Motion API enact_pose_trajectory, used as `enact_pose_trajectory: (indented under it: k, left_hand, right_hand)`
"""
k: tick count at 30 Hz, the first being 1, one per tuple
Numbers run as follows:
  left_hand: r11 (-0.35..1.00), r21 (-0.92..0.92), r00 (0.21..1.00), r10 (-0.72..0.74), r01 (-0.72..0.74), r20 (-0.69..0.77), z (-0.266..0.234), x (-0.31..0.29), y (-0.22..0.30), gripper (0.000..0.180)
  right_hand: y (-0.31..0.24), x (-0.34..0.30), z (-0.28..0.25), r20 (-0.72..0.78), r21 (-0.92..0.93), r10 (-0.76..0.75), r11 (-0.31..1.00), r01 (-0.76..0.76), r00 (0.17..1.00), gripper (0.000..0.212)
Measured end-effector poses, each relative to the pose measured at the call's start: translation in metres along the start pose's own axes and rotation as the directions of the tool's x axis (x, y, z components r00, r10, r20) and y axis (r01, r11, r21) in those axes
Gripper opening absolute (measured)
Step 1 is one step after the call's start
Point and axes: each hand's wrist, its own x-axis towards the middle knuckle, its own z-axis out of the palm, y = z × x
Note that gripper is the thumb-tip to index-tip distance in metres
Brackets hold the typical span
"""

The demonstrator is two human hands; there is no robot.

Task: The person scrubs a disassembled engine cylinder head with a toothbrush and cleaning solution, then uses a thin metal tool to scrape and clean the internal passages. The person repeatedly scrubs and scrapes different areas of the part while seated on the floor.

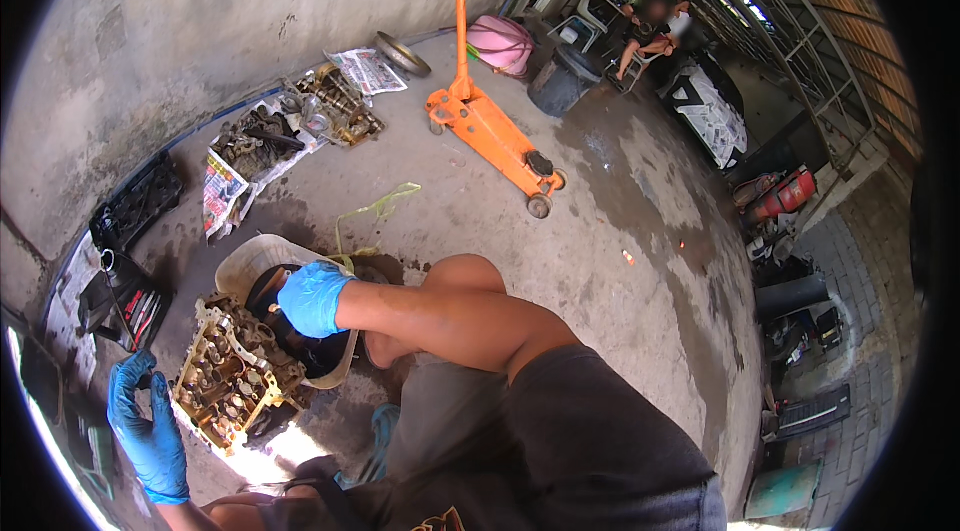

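your left hand [148,431], in a blue glove, is raised just beside the near left edge of the cylinder head [225,381]. its fingers and thumb are bent toward each other around a dark patch; you cannot tell whether they pinch something small. your right hand [315,299], also gloved, reaches over the tub [243,266], fingers pointing left; they are too hidden to tell whether the grip is closed on anything.

the cylinder head sits on the floor [610,301] at the near left, tilted in view, between your hands, with the pale tub just beyond it and dark liquid [325,356] inside.

farther left is a black case [128,301] with red-handled tools. beyond it, along the wall [200,21], metal parts [258,139] lie on newspaper [222,193]. the orange jack [490,131] stands farther off, near the middle. at the far right, a person [648,36] sits past a dark bin [562,83].
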Motion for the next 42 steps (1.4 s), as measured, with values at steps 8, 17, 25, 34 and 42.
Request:
enact_pose_trajectory:
  k: [8,17,25,34,42]
  left_hand:
    - [0.997,0.058,0.998,0.045,-0.042,-0.048,-0.012,-0.009,0.006,0.024]
    - [0.998,0.050,0.999,0.033,-0.031,-0.032,-0.009,-0.009,0.015,0.017]
    - [0.974,0.225,0.957,-0.034,-0.033,0.289,-0.007,-0.027,-0.023,0.020]
    - [0.964,0.265,0.956,-0.084,0.007,0.281,0.017,-0.012,0.007,0.010]
    - [0.967,0.221,0.991,-0.132,0.124,0.025,0.032,0.017,0.021,0.006]
  right_hand:
    - [0.058,-0.002,0.098,0.242,-0.042,0.214,0.977,-0.210,0.946,0.026]
    - [0.034,0.008,0.147,0.242,0.132,0.244,0.951,-0.281,0.939,0.028]
    - [0.025,0.017,0.145,0.273,0.180,0.237,0.939,-0.292,0.932,0.030]
    - [0.031,0.013,0.159,0.338,0.189,0.180,0.949,-0.254,0.924,0.031]
    - [0.027,0.014,0.160,0.342,0.163,0.155,0.962,-0.221,0.927,0.028]
